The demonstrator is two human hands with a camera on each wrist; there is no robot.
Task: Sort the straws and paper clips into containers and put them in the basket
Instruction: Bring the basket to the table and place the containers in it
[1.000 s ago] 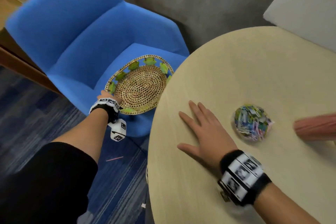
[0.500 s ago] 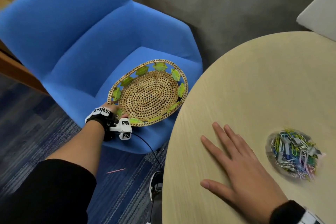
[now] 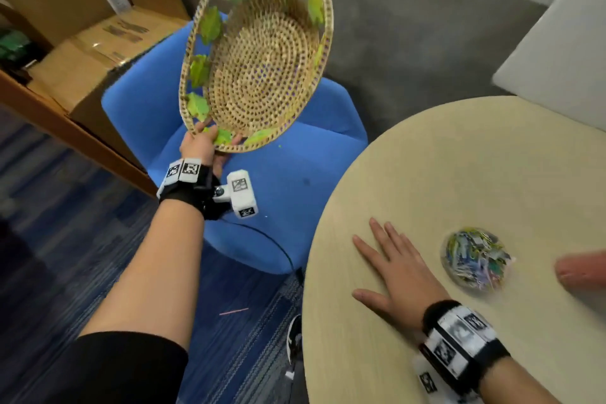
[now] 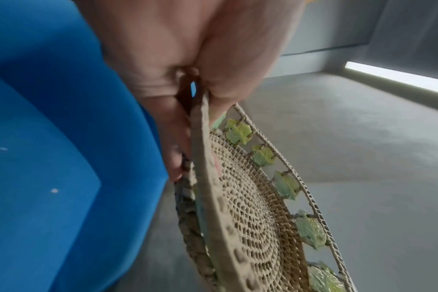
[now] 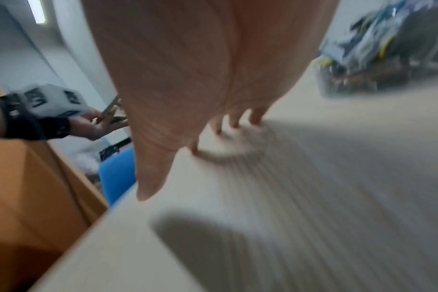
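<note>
Left hand (image 3: 203, 144) pinches the rim of the oval woven wicker basket with green leaf trim (image 3: 262, 52), thumb inside; half a second ago the basket lay on the blue upholstered chair (image 3: 295, 180), now it hangs tilted above it. Right hand (image 3: 398, 275) stays spread flat on the round pale wooden table (image 3: 459, 157). 1 clear round container of coloured paper clips (image 3: 475, 257) sits just beside it. 1 blurred pinkish bundle (image 3: 582, 270) is cut off at the edge.

Even, soft indoor light is seen throughout, and only a faint shadow is cast on the table (image 5: 313, 217) beneath the right hand (image 5: 188, 69). Both wrist views are smeared by motion blur. A ceiling light strip (image 4: 398, 78) glares. Straight edges are bent toward the frame borders.
</note>
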